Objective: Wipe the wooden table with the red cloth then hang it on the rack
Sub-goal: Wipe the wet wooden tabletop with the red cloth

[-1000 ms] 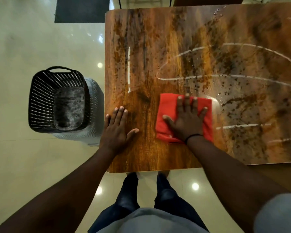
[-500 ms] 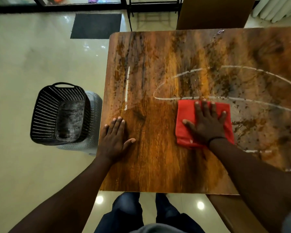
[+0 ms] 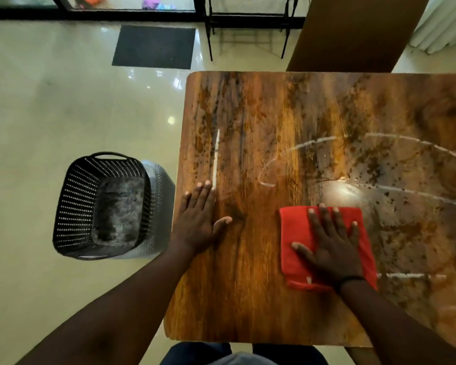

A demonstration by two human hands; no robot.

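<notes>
The wooden table (image 3: pixel 274 114) has wet streaks and dark specks across its right half. A folded red cloth (image 3: pixel 294 233) lies flat on it near the front edge. My right hand (image 3: pixel 332 246) presses down on the cloth with fingers spread and covers most of it. Resting flat on the bare wood at the table's left edge is my left hand (image 3: pixel 198 222), holding nothing. A black metal rack (image 3: pixel 248 17) stands on the floor beyond the table's far edge.
A black perforated basket (image 3: pixel 103 206) sits on the floor just left of the table, against a grey bin (image 3: pixel 161 206). A dark mat (image 3: pixel 153 46) lies at the far left. A brown chair back (image 3: pixel 353 32) stands behind the table.
My right hand slid the cloth to the right, then drew it back toward me. My left hand stayed planted. The view tilted up, showing the rack and the mat.
</notes>
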